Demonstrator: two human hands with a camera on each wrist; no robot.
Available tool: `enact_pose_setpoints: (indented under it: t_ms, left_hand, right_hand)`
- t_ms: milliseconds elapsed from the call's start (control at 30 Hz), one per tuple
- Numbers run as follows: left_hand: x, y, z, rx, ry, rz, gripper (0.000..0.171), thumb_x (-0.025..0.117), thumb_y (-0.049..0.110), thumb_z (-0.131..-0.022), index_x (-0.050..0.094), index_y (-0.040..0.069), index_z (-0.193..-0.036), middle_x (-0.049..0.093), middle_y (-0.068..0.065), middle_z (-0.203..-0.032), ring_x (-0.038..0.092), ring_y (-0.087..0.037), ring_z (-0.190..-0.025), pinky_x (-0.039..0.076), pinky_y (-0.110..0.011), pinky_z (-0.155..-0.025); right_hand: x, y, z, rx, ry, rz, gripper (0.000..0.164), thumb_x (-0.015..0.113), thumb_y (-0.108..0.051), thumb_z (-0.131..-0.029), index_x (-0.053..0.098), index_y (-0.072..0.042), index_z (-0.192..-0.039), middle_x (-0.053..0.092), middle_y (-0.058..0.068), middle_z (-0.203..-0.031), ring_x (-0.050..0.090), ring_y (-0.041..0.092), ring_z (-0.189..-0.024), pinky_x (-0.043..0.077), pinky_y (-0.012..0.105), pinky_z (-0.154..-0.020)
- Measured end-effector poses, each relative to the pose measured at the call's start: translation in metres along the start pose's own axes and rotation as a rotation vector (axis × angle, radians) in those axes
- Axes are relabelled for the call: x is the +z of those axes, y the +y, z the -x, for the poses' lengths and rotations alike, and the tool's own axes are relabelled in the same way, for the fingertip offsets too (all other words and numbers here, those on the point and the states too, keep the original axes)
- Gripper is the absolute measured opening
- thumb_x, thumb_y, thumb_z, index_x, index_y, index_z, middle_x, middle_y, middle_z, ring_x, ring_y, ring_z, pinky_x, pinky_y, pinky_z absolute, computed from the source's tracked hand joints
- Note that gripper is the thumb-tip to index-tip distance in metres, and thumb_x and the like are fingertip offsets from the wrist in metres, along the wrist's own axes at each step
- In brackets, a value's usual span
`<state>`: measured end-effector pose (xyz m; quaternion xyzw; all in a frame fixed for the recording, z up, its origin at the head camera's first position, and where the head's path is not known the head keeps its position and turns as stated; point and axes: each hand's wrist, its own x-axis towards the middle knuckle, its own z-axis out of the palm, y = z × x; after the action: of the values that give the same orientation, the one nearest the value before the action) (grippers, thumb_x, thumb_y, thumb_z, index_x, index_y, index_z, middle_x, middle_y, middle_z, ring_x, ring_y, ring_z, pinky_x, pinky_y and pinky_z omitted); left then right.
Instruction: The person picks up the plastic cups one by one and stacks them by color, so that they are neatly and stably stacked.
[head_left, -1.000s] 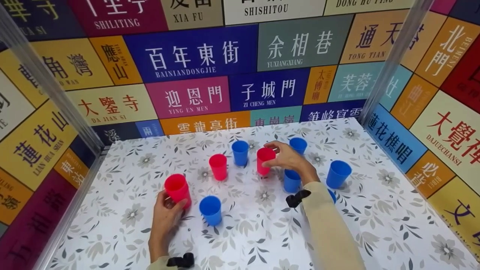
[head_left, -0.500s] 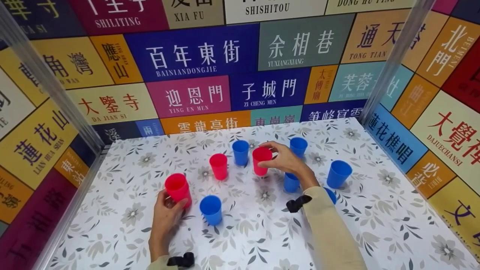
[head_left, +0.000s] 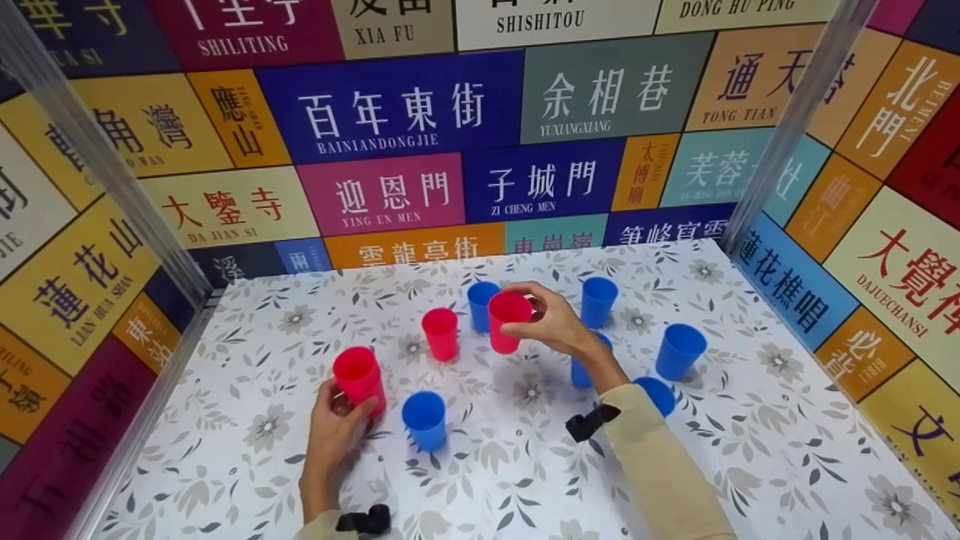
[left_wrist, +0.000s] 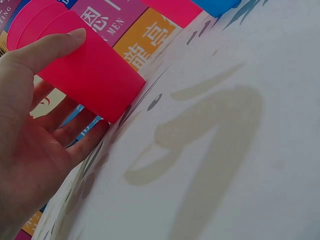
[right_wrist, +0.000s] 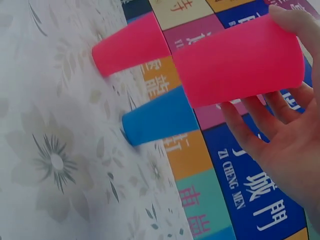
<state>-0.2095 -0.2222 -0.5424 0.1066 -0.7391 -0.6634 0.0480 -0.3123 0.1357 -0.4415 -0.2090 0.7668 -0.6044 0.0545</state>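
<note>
On the left of the table, my left hand grips a red stack of nested plastic cups; its layered rims show in the left wrist view, thumb on the near side. My right hand holds another red cup by its sides, thumb on one side and fingers on the other. In the right wrist view this cup is raised off the tablecloth. From the head it overlaps a blue cup behind it. A third red cup stands upright between the two hands.
A blue cup stands just right of my left hand. Several more blue cups stand on the right, among them one at the back and one further right. The right forearm partly covers others. Sign-printed walls enclose the flowered tablecloth.
My right hand has carried its red cup leftward, past the blue cups, toward the standing red cup. My left hand keeps its grip on the red stack in the same place.
</note>
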Motion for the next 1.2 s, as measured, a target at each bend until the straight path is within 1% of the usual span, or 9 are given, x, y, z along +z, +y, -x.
enact_pose_setpoints:
  t_ms: [67, 200, 333, 400, 633, 833, 967, 1067, 1200]
  left_hand:
    - [0.000, 0.000, 0.000, -0.010, 0.000, -0.004, 0.064, 0.075, 0.015, -0.089, 0.041, 0.014, -0.143, 0.049, -0.011, -0.144, 0.051, -0.032, -0.132, 0.040, -0.047, -0.116]
    - [-0.001, 0.000, 0.001, -0.025, 0.000, -0.012, 0.066, 0.075, 0.016, -0.089, 0.040, 0.015, -0.144, 0.048, -0.011, -0.145, 0.049, -0.032, -0.133, 0.038, -0.049, -0.117]
    - [-0.001, 0.000, 0.001, -0.019, 0.001, -0.004, 0.065, 0.075, 0.013, -0.089, 0.040, 0.014, -0.144, 0.048, -0.013, -0.145, 0.049, -0.033, -0.134, 0.038, -0.049, -0.117]
    - [-0.001, 0.000, 0.001, -0.022, 0.001, -0.011, 0.065, 0.075, 0.014, -0.089, 0.040, 0.014, -0.144, 0.047, -0.013, -0.145, 0.049, -0.033, -0.135, 0.038, -0.048, -0.118]
    - [0.001, 0.001, 0.002, -0.002, 0.002, -0.025, 0.065, 0.074, 0.016, -0.090, 0.039, 0.013, -0.145, 0.048, -0.014, -0.145, 0.050, -0.033, -0.133, 0.039, -0.049, -0.117]
    - [0.001, -0.001, 0.000, -0.007, -0.009, -0.008, 0.063, 0.073, 0.013, -0.090, 0.040, 0.015, -0.144, 0.049, -0.011, -0.144, 0.050, -0.031, -0.132, 0.039, -0.048, -0.116]
    - [0.000, -0.001, -0.001, -0.018, -0.010, -0.015, 0.063, 0.073, 0.014, -0.090, 0.040, 0.016, -0.144, 0.049, -0.011, -0.145, 0.050, -0.032, -0.132, 0.039, -0.050, -0.117]
    - [0.000, -0.002, -0.001, -0.032, -0.009, -0.019, 0.062, 0.073, 0.014, -0.090, 0.041, 0.017, -0.143, 0.049, -0.011, -0.145, 0.050, -0.032, -0.133, 0.038, -0.050, -0.117]
    - [-0.001, -0.002, -0.001, -0.042, -0.006, -0.026, 0.064, 0.073, 0.015, -0.090, 0.040, 0.017, -0.144, 0.048, -0.011, -0.146, 0.049, -0.032, -0.133, 0.038, -0.051, -0.117]
  right_hand:
    - [0.004, -0.003, 0.001, -0.011, 0.021, -0.052, 0.065, 0.079, -0.014, -0.084, 0.051, -0.007, -0.142, 0.056, 0.018, -0.137, 0.063, 0.022, -0.106, 0.059, 0.027, -0.082]
    - [0.013, -0.010, 0.001, -0.009, 0.058, -0.120, 0.068, 0.078, -0.011, -0.084, 0.047, -0.007, -0.144, 0.050, 0.016, -0.144, 0.064, 0.022, -0.110, 0.060, 0.026, -0.084]
    - [0.023, -0.017, 0.001, 0.001, 0.079, -0.141, 0.062, 0.078, -0.012, -0.084, 0.050, -0.006, -0.139, 0.055, 0.016, -0.137, 0.065, 0.020, -0.106, 0.060, 0.027, -0.082]
    - [0.028, -0.020, 0.000, -0.011, 0.082, -0.153, 0.060, 0.078, -0.013, -0.084, 0.052, -0.006, -0.137, 0.058, 0.016, -0.133, 0.066, 0.019, -0.104, 0.060, 0.027, -0.082]
    - [0.046, -0.027, -0.004, -0.084, 0.038, -0.218, 0.061, 0.077, -0.012, -0.083, 0.051, 0.000, -0.137, 0.062, 0.015, -0.123, 0.066, 0.019, -0.100, 0.059, 0.026, -0.084]
    - [0.058, -0.033, -0.011, -0.118, 0.020, -0.205, 0.061, 0.077, -0.009, -0.082, 0.051, 0.001, -0.137, 0.061, 0.019, -0.125, 0.064, 0.019, -0.100, 0.059, 0.026, -0.084]
    - [0.067, -0.039, -0.016, -0.126, -0.020, -0.198, 0.061, 0.076, -0.009, -0.083, 0.052, 0.001, -0.137, 0.060, 0.021, -0.127, 0.065, 0.018, -0.099, 0.059, 0.026, -0.084]
    - [0.074, -0.044, -0.020, -0.129, -0.048, -0.195, 0.062, 0.077, -0.009, -0.083, 0.051, 0.000, -0.138, 0.060, 0.020, -0.125, 0.065, 0.016, -0.097, 0.059, 0.025, -0.082]
    - [0.084, -0.052, -0.025, -0.143, -0.058, -0.176, 0.063, 0.078, -0.009, -0.082, 0.052, -0.001, -0.139, 0.060, 0.017, -0.123, 0.063, 0.015, -0.093, 0.057, 0.023, -0.077]
